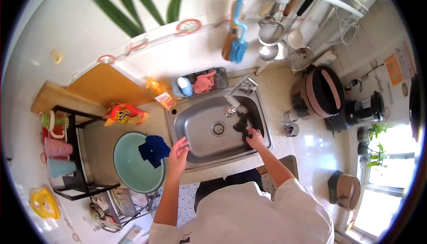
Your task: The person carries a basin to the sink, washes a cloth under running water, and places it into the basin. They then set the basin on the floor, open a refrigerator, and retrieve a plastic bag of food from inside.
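Observation:
My right hand point(255, 140) is at the right side of the steel sink point(202, 130), its fingers closed on the end of a dark, crumpled cloth point(241, 124). The cloth lies along the sink's right side, below the faucet point(235, 97); its exact kind cannot be made out. Over the sink's left front edge, my left hand point(179, 151) hovers with fingers apart and nothing in them. Beside that hand, a navy blue cloth point(154, 150) hangs over the rim of a pale green basin point(126, 172).
Behind the sink stand an orange pump bottle point(161, 93) and a caddy point(220, 78) with a pink cloth. A red-and-yellow bag point(126, 115) lies behind the basin. Glasses point(291, 129) and a rice cooker point(318, 91) stand to the right. Utensils point(271, 34) hang above.

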Demonstrator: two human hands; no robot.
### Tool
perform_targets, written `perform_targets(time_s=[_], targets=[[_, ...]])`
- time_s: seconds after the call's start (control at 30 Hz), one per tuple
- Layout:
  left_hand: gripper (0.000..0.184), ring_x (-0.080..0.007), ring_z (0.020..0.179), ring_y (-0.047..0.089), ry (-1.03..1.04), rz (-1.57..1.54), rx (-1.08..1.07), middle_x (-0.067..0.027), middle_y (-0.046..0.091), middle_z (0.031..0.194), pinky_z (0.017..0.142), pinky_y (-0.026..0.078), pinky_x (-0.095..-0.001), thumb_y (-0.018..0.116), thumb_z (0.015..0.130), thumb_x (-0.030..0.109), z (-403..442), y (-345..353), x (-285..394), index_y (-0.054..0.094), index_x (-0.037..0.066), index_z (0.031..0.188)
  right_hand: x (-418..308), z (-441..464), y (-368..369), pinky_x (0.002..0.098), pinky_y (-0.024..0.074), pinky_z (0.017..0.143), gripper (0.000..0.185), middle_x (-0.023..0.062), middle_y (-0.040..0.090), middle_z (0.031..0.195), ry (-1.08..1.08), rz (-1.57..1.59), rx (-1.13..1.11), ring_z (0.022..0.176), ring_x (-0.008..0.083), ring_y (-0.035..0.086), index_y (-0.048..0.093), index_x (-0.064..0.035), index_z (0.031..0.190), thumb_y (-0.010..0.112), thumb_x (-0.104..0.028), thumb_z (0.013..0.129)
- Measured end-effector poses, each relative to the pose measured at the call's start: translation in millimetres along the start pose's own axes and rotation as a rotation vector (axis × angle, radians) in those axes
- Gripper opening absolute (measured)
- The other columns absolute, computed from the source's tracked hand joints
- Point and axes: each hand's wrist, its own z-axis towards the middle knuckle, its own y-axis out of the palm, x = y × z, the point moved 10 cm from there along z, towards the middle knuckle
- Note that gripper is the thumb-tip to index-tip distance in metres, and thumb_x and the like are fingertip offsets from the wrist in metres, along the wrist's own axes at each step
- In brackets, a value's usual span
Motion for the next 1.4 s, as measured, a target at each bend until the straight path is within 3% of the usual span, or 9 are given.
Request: perform_targets(time_s=[0.07,0.33,0.43,0.57,0.77,0.97,1.23,1.27,1.4], targets=[[0.041,-0.0166,0.101,0.062,-0.099,-0.027,-0.038,-0.0115,0.061,0.122,0.087,0.049,-0.0272,0.055,0.095,0.000,1.0,14.8,-32.5,0.052,0.007,0.136,11.3,12.4,16.9,0.0449,0.0495,0.095,0.054,0.0195,0.050,0.129,0.001,-0.092,-0.054,0.116,0.0383,0.054,0.056,-0.0132,0.128,0.070,-0.019,0.077],[0.037,-0.0190,0.106,0.062,-0.390,0.016,-0.106,-0.0138,0.062,0.120,0.091,0.052,-0.0326,0.057,0.096,0.004,-22.6,63.0,-131.8,0.055,0.006,0.133,41.6,76.0,68.1,0.0530,0.0486,0.095,0.087,0.0182,0.038,0.141,0.161,-0.247,-0.077,0.124,0.0397,0.047,0.031,-0.0312,0.147,0.076,-0.020,0.074],[0.035,-0.0196,0.109,0.060,-0.420,0.049,-0.088,-0.0139,0.062,0.120,0.093,0.052,-0.0335,0.057,0.097,0.004,-35.8,71.3,-147.9,0.055,0.005,0.131,48.1,89.3,87.5,0.0549,0.0455,0.097,0.084,0.0185,0.036,0.143,0.171,-0.437,-0.096,0.124,0.0379,0.048,0.031,-0.0345,0.147,0.075,-0.021,0.076],[0.035,-0.0207,0.107,0.063,-0.408,0.051,-0.101,-0.0117,0.062,0.122,0.093,0.051,-0.0330,0.055,0.098,0.009,-54.2,65.9,-174.5,0.054,0.007,0.133,64.5,98.2,113.4,0.0544,0.0430,0.098,0.078,0.0201,0.048,0.131,0.121,-0.547,0.016,0.116,0.0364,0.056,0.033,-0.0366,0.145,0.072,-0.020,0.079],[0.037,-0.0207,0.103,0.065,-0.539,0.036,-0.003,-0.0106,0.062,0.123,0.089,0.051,-0.0323,0.055,0.097,0.013,-84.1,40.5,-170.4,0.053,0.007,0.134,35.1,72.9,90.7,0.0504,0.0514,0.084,0.070,0.0205,0.062,0.107,0.199,-0.169,-0.130,0.099,0.0407,0.063,0.043,-0.0257,0.130,0.075,-0.011,0.070],[0.044,-0.0246,0.104,0.065,-0.738,-0.246,0.311,-0.0116,0.061,0.125,0.088,0.050,-0.0361,0.056,0.095,0.031,-153.7,-29.6,-201.8,0.055,0.011,0.134,-49.5,21.1,87.0,0.0467,0.0522,0.084,0.070,0.0179,0.065,0.112,0.048,0.280,-0.271,0.098,0.0386,0.065,0.043,-0.0211,0.131,0.074,-0.010,0.069],[0.059,-0.0369,0.117,0.058,-0.572,-0.742,0.916,-0.0159,0.047,0.140,0.097,0.047,-0.0477,0.056,0.092,0.039,-239.2,-127.4,-225.7,0.038,0.019,0.145,-253.8,-77.9,133.3,0.0343,0.0532,0.076,0.074,0.0134,0.056,0.113,-0.100,0.801,-0.744,0.091,0.0200,0.060,0.040,-0.0169,0.138,0.071,0.006,0.074],[0.069,-0.0399,0.120,0.055,-0.511,-0.803,0.910,-0.0184,0.041,0.145,0.099,0.046,-0.0526,0.055,0.093,0.042,-241.5,-137.4,-218.4,0.024,0.016,0.149,-278.8,-89.6,136.9,0.0316,0.0525,0.072,0.074,0.0126,0.054,0.115,-0.165,0.797,-0.791,0.085,0.0167,0.059,0.039,-0.0177,0.139,0.070,0.007,0.077],[0.069,-0.0407,0.124,0.052,-0.344,-1.052,0.924,-0.0177,0.038,0.147,0.100,0.045,-0.0551,0.056,0.090,0.047,-240.4,-189.5,-208.1,0.027,0.020,0.147,-395.6,-149.6,123.7,0.0308,0.0519,0.072,0.072,0.0126,0.055,0.113,-0.476,0.586,-0.819,0.083,0.0159,0.060,0.038,-0.0182,0.141,0.069,0.002,0.079]])
